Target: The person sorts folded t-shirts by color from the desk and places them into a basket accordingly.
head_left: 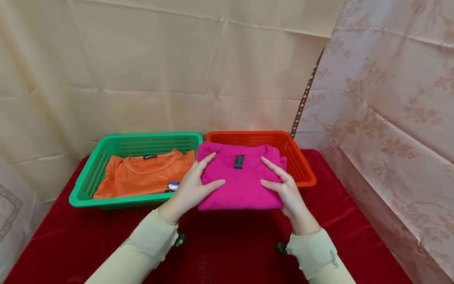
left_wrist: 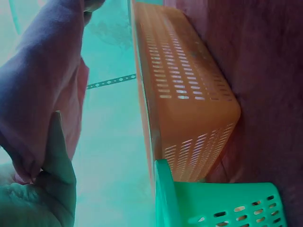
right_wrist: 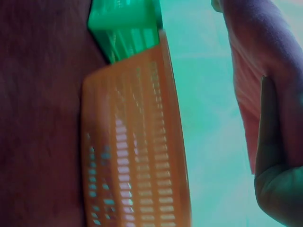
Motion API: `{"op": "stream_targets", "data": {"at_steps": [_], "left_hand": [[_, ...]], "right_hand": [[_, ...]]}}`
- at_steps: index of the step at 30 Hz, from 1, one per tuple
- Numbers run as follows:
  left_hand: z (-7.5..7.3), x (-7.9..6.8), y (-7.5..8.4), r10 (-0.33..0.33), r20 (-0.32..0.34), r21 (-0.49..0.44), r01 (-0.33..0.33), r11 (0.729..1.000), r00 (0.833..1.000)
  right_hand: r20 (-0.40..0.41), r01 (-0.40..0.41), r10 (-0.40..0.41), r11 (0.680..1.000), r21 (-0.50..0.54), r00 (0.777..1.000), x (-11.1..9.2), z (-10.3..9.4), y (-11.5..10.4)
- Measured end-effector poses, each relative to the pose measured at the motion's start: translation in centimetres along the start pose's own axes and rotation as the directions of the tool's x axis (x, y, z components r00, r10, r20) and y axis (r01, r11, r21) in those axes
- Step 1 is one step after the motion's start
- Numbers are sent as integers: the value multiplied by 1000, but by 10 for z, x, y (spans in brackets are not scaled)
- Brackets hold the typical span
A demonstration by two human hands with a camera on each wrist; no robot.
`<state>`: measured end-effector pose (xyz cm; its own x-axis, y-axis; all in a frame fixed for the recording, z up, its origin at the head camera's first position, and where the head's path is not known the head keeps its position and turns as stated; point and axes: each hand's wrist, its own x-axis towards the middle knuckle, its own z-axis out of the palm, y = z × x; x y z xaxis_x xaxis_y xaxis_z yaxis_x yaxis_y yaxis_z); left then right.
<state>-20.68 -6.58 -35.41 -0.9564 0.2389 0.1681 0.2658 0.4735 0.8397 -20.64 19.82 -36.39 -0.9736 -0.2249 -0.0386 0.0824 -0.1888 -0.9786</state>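
Observation:
A folded magenta T-shirt (head_left: 244, 187) with a dark neck label is held up level between both hands. My left hand (head_left: 191, 187) grips its left side, with thumb and index finger lying on top and other fingers hidden below in the head view. On the opposite side my right hand (head_left: 290, 193) holds it in the same way. Both wrist views show fingers against the underside of the T-shirt (left_wrist: 45, 80). The bundle is raised off the table, in front of and partly over the red-orange basket (head_left: 305, 179), hiding much of that basket's inside.
To the left stands a green basket (head_left: 83, 201) holding a folded orange T-shirt (head_left: 142, 179) with a small printed patch. Both baskets sit side by side on a dark red cloth-covered table (head_left: 227, 256). Beige curtain (head_left: 177, 71) hangs behind, and flowered fabric (head_left: 397, 118) on the right.

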Motion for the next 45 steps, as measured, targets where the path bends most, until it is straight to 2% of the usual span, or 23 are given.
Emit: {"op": "stream_targets", "data": {"at_steps": [6,11,18,24,27,30,33,37,40,45], "left_hand": [[1,28,1,-4,38,4,3,1000,999],[5,51,5,-10,60,11,10,1000,998],[15,75,10,-27,89,-31,30,999,996],[31,85,-6,-51,89,-55,56,997,995],[42,87,-17,-59,79,-35,62,997,995],[53,87,-24,-73,89,8,72,997,993],[60,86,-23,-86,106,48,81,996,991],[67,87,-18,-107,119,150,89,985,987],[72,88,-16,-131,135,271,90,958,982],[81,85,-20,-157,178,444,63,894,971]], "right_hand": [[10,7,-7,999,-43,1000,23,-14,-15],[29,-15,15,1000,-21,999,42,-31,-26],[58,6,-7,1000,23,998,64,-55,-35],[44,-31,32,999,-8,999,80,-73,-29],[1,-62,62,996,-66,998,89,-81,-20],[-54,-100,92,978,-183,994,96,-87,-8],[-100,-125,99,945,-303,990,99,-90,1],[-134,-132,87,917,-376,987,101,-93,9],[-144,-129,76,905,-405,987,102,-95,12],[-139,-151,97,875,-461,986,106,-96,19]]}}
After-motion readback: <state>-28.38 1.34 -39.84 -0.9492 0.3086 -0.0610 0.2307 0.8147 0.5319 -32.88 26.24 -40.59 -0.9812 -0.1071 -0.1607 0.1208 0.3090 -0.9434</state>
